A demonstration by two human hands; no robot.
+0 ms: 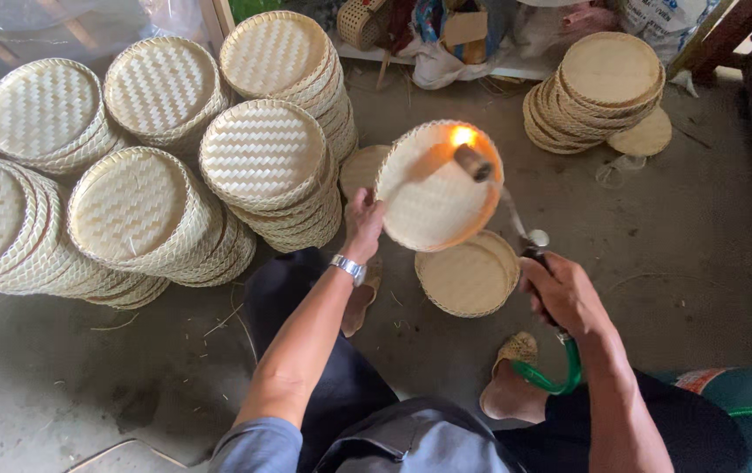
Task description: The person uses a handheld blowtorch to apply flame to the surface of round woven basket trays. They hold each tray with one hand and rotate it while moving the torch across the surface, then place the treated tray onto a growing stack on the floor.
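Near the middle of the frame the left hand point(364, 222) holds up a round woven bamboo tray point(433, 188), its fingers closed on the tray's lower left rim while the tray tilts toward the camera. A metal watch point(348, 267) sits on that wrist. The right hand point(562, 293), lower and to the right, has its fingers wrapped tight around the handle of a gas torch point(503, 197). The torch's thin metal tube runs up and left to a dark nozzle just in front of the tray's upper right part, where a small flame point(463, 136) burns against the rim and throws an orange glow over that side of the tray. A green hose point(555, 378) curls out from under the right hand toward the lower right of the frame.

Just below the held tray a short stack of similar trays point(468, 278) lies on the concrete floor point(682, 254). The upper left of the frame is filled with tall stacks of pale woven trays point(262, 158), standing close together and partly leaning on each other. At the upper right sits another stack of tan trays point(599, 88), with one flat disc just beside it. The person's foot in a woven sandal point(514, 350) rests on the floor at the lower centre
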